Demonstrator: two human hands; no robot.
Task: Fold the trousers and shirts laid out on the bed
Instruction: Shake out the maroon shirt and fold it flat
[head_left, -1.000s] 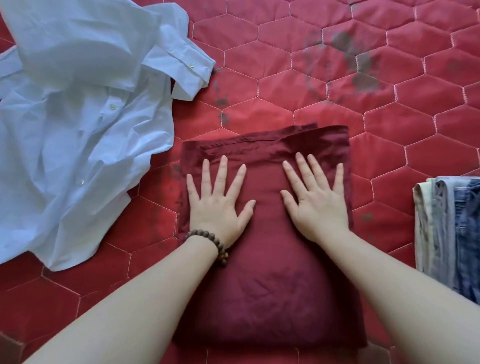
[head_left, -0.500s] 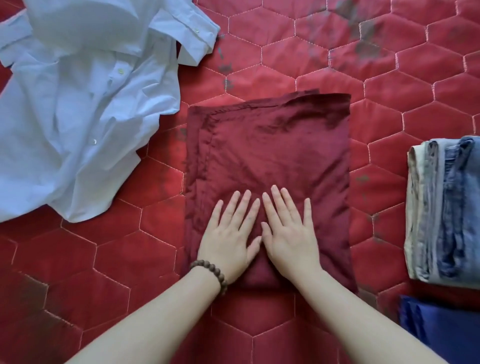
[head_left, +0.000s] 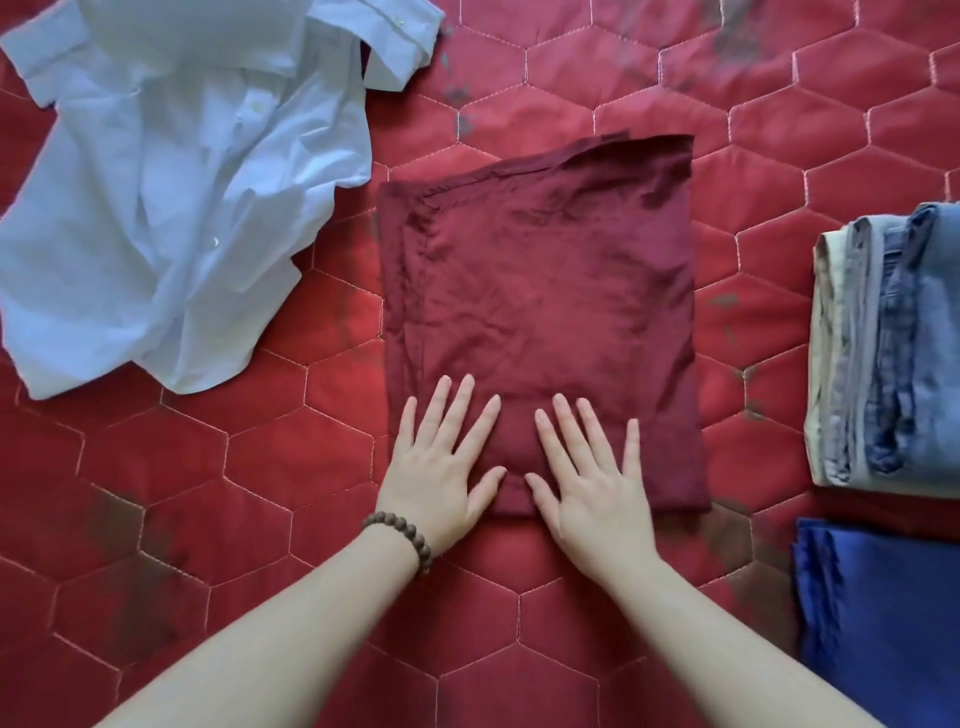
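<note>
A folded dark red garment lies as a rectangle in the middle of the red quilted bed. My left hand and my right hand both press flat on its near edge, fingers straight and spread, side by side. A wooden bead bracelet sits on my left wrist. A light blue button shirt lies crumpled and unfolded at the upper left.
At the right edge sits a stack of folded jeans and pale trousers. A folded blue garment lies below that stack at the lower right. Bare quilt shows at the lower left and at the top right.
My hands slid from the far half of the red garment down to its near edge, first coming together, then spreading slightly apart. The view shifted, so the clothes appear lower and farther away.
</note>
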